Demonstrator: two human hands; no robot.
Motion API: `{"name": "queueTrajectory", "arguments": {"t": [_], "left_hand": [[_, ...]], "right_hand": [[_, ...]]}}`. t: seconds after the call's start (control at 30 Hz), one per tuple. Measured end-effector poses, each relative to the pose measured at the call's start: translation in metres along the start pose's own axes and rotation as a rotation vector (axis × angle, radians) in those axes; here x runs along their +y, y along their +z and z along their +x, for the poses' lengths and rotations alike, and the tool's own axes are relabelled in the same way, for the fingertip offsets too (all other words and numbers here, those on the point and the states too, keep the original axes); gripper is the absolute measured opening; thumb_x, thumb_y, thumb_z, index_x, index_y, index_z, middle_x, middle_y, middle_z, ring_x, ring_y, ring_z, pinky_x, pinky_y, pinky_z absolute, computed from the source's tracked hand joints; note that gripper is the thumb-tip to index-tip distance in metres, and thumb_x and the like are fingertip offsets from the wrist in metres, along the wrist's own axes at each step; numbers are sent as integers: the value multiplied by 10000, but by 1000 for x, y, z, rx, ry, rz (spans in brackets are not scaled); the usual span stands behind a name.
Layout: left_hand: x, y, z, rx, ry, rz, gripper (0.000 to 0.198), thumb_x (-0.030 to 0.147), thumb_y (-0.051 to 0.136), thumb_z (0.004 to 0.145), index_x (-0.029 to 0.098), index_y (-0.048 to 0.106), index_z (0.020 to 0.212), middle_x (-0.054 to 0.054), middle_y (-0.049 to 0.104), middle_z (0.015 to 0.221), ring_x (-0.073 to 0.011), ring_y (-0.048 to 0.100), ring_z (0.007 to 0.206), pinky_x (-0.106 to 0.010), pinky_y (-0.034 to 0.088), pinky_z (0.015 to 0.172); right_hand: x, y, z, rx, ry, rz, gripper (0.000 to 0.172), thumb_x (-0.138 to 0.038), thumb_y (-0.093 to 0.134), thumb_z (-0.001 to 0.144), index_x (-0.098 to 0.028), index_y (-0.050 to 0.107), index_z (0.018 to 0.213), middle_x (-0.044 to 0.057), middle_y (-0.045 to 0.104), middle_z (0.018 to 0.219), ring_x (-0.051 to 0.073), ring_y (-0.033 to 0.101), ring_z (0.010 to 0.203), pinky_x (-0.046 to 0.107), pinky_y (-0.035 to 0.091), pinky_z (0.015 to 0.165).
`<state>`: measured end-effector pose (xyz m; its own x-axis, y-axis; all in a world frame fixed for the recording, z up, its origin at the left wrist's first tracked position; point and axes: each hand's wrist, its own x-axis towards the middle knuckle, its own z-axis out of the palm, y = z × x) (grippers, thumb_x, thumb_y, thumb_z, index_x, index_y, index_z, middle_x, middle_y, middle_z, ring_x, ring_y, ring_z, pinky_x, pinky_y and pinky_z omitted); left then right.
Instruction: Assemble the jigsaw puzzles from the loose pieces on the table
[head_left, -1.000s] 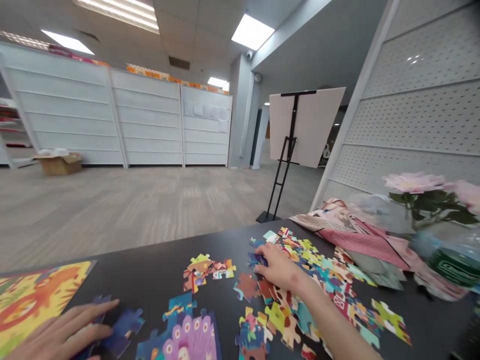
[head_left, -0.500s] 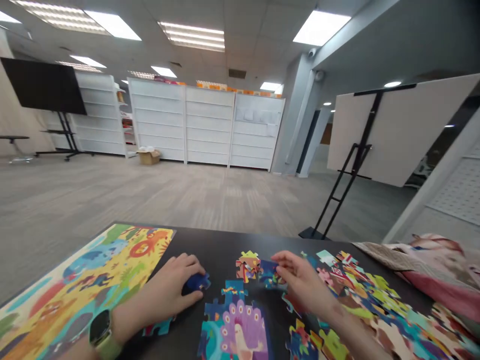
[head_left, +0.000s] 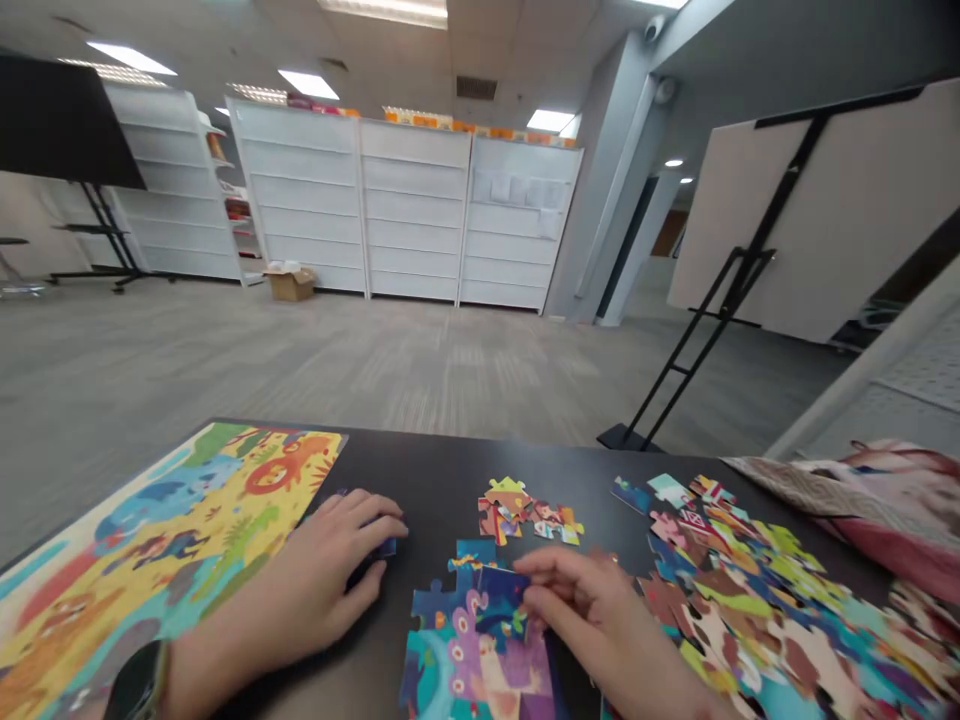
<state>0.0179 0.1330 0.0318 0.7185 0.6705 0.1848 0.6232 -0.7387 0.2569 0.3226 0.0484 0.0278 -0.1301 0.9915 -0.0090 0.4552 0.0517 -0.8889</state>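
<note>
R hand [head_left: 592, 625] pinches a dark-blue jigsaw piece [head_left: 499, 600] against the assembled peacock section [head_left: 465, 655] on a black table [head_left: 442, 470]; L hand [head_left: 322, 570] curled over a small blue piece [head_left: 386, 548], next to loose pieces.

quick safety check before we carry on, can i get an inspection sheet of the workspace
surface: matte black tabletop, no damage visible
job's things: heap of loose multicoloured jigsaw pieces at right; part-built peacock jigsaw section at centre; small joined jigsaw cluster behind it; printed jungle board with orange lion at left
clutter: pink patterned fabric at right edge
grips: left hand cupped over dark blue jigsaw piece; right hand holding another dark blue jigsaw piece over the peacock section
cables: nothing seen
surroundings: white shelving units, cardboard box on grey carpet, pale board on black easel
</note>
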Motion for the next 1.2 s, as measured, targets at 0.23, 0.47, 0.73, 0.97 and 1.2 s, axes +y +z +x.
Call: {"name": "queueTrajectory", "arguments": {"t": [0.23, 0.47, 0.73, 0.97, 1.2], "left_hand": [[37, -3, -7, -115, 149, -115, 493, 103, 478, 915, 368, 510, 1330, 13, 582, 1354, -243, 532, 1238, -403, 410, 1087], [41, -5, -8, -168, 157, -170, 450, 129, 496, 935, 376, 528, 1310, 12, 575, 1356, -243, 529, 1238, -391, 426, 1074], [45, -6, -7, -160, 150, -189, 354, 111, 477, 943, 319, 550, 1219, -4, 589, 1344, -234, 539, 1240, -392, 440, 1081], [67, -21, -3, -278, 264, -141, 498, 291, 677, 953, 386, 517, 1415, -40, 431, 1590, -342, 474, 1395, -533, 466, 1112], [65, -24, 0, -369, 212, -132, 407, 291, 637, 978, 362, 578, 1374, -27, 513, 1531, -314, 471, 1388, -530, 430, 1142]], "right_hand": [[-8, 3, -5, -33, 26, 104, 217, -377, 568, 946, -223, 693, 1033, 21, 761, 826, 182, 725, 772, 279, 540, 724], [-7, 3, -5, -26, 29, 72, 236, -401, 579, 937, -228, 692, 1049, 13, 738, 791, 189, 712, 758, 287, 531, 694], [3, 6, -6, -53, 10, 82, 185, -371, 576, 956, -239, 671, 1046, -7, 703, 793, 170, 689, 754, 267, 520, 690], [-4, 9, -4, -79, -119, -158, 120, -321, 601, 958, -238, 682, 987, 17, 735, 910, 181, 693, 812, 286, 532, 752], [-6, 1, -7, -68, -280, -357, 207, -287, 465, 1033, -247, 666, 1053, 57, 700, 1089, 203, 661, 1020, 326, 529, 905]]}}
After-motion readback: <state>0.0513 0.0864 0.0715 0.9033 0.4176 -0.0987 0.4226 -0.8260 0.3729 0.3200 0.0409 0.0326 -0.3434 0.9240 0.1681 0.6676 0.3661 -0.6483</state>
